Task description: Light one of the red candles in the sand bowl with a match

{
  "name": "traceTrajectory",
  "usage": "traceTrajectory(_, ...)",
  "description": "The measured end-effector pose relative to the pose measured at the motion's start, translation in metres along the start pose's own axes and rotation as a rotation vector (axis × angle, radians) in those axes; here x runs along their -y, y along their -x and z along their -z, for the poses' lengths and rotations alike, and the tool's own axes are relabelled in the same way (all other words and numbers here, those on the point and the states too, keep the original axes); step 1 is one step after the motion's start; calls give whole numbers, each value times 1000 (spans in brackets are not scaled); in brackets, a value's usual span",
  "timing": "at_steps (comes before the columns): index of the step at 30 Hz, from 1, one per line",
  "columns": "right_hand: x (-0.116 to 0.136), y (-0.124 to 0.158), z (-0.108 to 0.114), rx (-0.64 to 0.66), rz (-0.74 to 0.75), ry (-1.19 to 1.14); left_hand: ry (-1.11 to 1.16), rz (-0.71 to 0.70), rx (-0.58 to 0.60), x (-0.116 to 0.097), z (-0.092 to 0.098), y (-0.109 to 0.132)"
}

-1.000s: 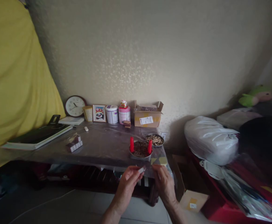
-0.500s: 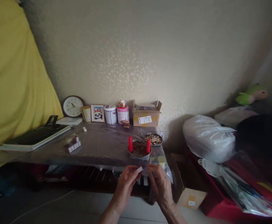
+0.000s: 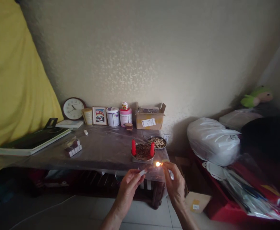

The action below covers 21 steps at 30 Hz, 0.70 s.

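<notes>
Behind everything, a pale wall [image 3: 178,48] with a faintly patterned sheen. At far left, a yellow cloth [image 3: 12,80], hanging in folds. Along the wall, a dark table [image 3: 106,137] under clear plastic sheeting. To its right, a stuffed white plastic bag [image 3: 213,140]. At the table's back, an opened cardboard box [image 3: 159,121]; farther left, a round clock [image 3: 73,109]. Reaching up from below toward the table's front edge, a left hand [image 3: 130,182] and a right hand [image 3: 175,182], slightly apart. Near that edge, a silvery bowl [image 3: 142,159] of dark, grainy stuff; just behind it to the right, a shallow dish [image 3: 159,148] of pale little sticks. On the table's left part, small boxes [image 3: 74,150] in a row. Upright in the bowl, one at each side, two red candles [image 3: 133,148]. Clamped between left thumb and fingers, a small matchbox [image 3: 142,172]. Pinched between right thumb and fingertips, a thin match [image 3: 161,164], pointing left. At its tip, a bright flame [image 3: 158,164], near the right-hand candle.
</notes>
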State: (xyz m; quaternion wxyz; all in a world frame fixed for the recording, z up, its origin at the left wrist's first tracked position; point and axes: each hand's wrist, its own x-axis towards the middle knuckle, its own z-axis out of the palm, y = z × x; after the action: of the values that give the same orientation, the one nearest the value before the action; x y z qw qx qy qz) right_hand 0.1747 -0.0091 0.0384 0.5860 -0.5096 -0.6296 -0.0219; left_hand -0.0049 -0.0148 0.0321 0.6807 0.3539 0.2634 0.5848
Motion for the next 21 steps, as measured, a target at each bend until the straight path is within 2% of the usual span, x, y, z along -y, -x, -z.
traceTrajectory(5, -2, -6, 11, -57, -188, -91, -21, 10, -12, 2, 5, -2)
traceTrajectory(11, -3, -8, 16, -121, -325, -162, -19, 37, -43, 3, 7, -4)
traceTrajectory(21, -9, -10, 18, -109, -318, -180, -30, 40, -29, 5, 8, -6)
